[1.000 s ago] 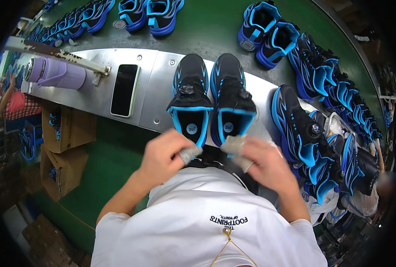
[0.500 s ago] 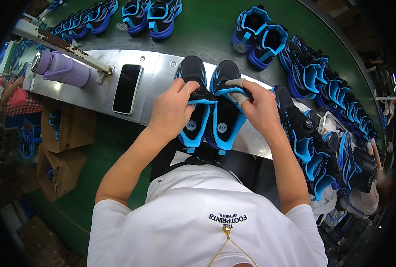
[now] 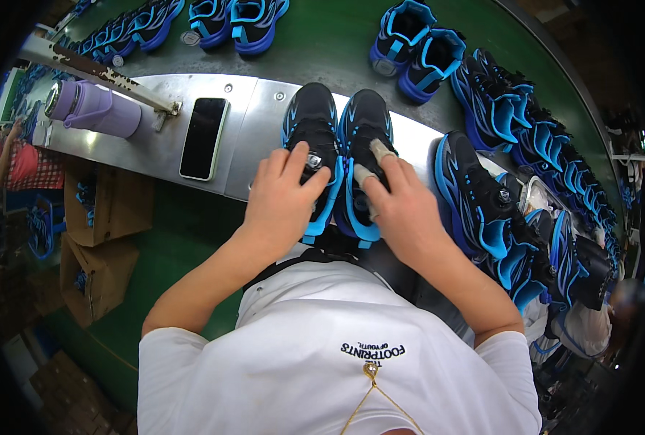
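Two black sneakers with blue edging stand side by side in front of me, toes pointing away: a left sneaker (image 3: 312, 110) and a right sneaker (image 3: 366, 114). My left hand (image 3: 280, 197) is closed over the left one, its index finger and thumb on either side of the round dial (image 3: 314, 161) on the tongue. On the right sneaker lies my right hand (image 3: 404, 206), thumb and a finger wearing pale finger covers and pressing on its tongue area. My palms and fingers partly hide the shoe openings.
On the metal ledge (image 3: 246, 123) lie a phone (image 3: 205, 138) and a lilac bottle (image 3: 105, 110). More sneakers (image 3: 475, 192) crowd the right side; others stand on the green belt (image 3: 322, 43) beyond. Cardboard boxes (image 3: 108, 210) sit low at left. A metal post (image 3: 112, 76) crosses the upper left.
Both hands have let go of the raised tongues and moved down onto the uppers. The tongues now lie flat, and the left shoe's dial shows.
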The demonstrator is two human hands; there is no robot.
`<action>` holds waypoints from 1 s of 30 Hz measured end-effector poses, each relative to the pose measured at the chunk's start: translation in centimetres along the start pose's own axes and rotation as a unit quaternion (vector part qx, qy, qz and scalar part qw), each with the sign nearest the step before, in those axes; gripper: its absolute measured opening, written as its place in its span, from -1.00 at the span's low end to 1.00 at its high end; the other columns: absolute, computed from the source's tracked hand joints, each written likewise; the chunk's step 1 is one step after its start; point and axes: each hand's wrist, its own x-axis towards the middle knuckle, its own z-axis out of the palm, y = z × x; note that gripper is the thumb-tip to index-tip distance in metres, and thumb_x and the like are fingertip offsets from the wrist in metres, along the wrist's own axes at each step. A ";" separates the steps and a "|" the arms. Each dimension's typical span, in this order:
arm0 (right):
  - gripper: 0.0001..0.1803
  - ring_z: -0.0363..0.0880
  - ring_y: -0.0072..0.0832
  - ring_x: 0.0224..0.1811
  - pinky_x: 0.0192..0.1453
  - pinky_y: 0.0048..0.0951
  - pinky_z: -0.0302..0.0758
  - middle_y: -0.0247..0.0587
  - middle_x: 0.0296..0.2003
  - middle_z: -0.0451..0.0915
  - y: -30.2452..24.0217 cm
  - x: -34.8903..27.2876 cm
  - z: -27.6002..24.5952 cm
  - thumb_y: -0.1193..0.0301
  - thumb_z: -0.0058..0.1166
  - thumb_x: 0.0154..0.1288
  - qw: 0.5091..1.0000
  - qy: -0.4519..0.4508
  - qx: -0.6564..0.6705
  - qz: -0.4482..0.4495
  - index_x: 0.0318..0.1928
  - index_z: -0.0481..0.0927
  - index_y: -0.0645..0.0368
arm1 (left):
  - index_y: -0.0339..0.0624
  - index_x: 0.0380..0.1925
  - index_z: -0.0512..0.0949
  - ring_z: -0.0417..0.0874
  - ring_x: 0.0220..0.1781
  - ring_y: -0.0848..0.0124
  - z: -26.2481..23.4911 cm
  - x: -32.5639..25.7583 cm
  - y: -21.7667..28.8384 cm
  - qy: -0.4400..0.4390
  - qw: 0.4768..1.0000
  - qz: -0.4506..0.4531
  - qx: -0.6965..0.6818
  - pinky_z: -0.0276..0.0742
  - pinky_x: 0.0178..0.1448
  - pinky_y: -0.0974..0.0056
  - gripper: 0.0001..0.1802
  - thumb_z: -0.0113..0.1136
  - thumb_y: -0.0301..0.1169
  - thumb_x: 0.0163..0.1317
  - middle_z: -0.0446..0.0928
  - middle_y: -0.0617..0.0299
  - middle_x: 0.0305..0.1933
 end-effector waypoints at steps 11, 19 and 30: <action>-0.47 0.40 0.11 0.19 0.22 -0.13 0.45 0.15 0.16 0.38 -0.7 -0.9 0.3 0.49 0.29 0.08 0.997 -0.007 0.077 0.029 0.12 0.51 0.18 | -0.11 -0.16 0.65 0.47 -0.11 0.03 -0.4 1.7 0.1 -0.074 0.997 0.036 0.002 0.43 -0.02 0.04 -0.62 0.29 -0.42 -0.08 0.41 -0.05 -0.04; -0.53 0.36 0.10 0.26 0.29 -0.11 0.41 0.13 0.22 0.39 0.4 0.0 -3.4 0.43 0.26 0.17 0.988 0.036 0.147 0.031 0.12 0.54 0.16 | -0.13 -0.14 0.64 0.44 0.08 -0.03 -1.5 0.9 0.3 -0.016 0.998 0.014 -0.067 0.38 0.15 0.01 -0.66 0.29 -0.38 0.01 0.42 -0.09 0.07; -0.62 0.48 -0.05 0.22 0.21 -0.27 0.51 0.10 0.17 0.50 2.7 0.5 -3.0 0.55 0.17 0.23 0.949 0.051 0.298 0.094 0.09 0.60 0.18 | -0.16 -0.11 0.62 0.56 -0.12 0.19 -3.1 3.4 0.4 -0.020 0.947 -0.143 -0.287 0.54 -0.10 0.22 -0.71 0.34 -0.37 0.15 0.51 0.09 -0.04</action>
